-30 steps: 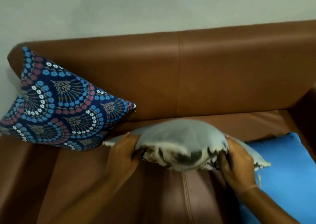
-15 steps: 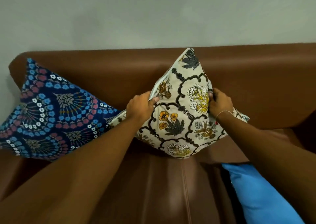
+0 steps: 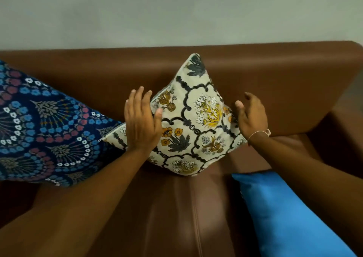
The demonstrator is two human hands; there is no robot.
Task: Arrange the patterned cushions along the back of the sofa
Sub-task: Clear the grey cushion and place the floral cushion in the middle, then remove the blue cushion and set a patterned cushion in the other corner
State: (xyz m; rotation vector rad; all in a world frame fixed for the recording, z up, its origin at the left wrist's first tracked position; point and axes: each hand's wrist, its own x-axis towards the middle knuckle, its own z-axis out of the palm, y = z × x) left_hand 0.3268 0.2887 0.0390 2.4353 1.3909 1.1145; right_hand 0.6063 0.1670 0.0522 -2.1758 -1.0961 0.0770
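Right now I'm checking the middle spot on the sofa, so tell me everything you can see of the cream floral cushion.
The cream floral cushion is a square fabric cushion printed with black scrolled frames holding yellow, orange, white and grey flowers. It stands on one corner like a diamond, leaning against the brown sofa back, bottom corner on the seat. Its left corner meets the navy patterned cushion. The open left hand lies over its left side; the open right hand hovers by its right edge, contact unclear.
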